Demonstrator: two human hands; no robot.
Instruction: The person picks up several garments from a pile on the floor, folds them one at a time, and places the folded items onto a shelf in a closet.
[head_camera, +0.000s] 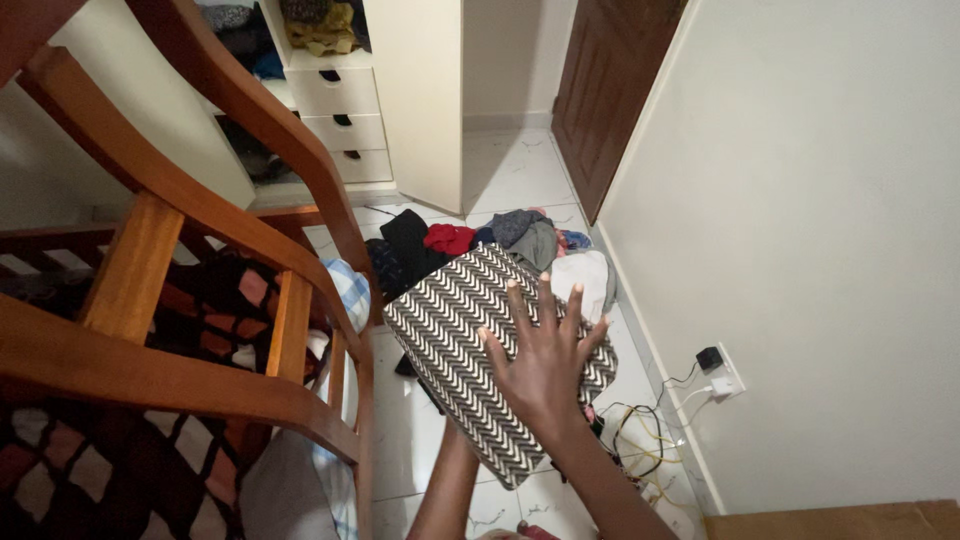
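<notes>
Evidently we held a soft, light zigzag-patterned cushion (470, 340), right hand (545, 365) spread flat against its five o'clock side, left hand hidden beneath.

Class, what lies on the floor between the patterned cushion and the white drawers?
In the head view, a heap of clothes lies between the cushion and the drawers.
</notes>
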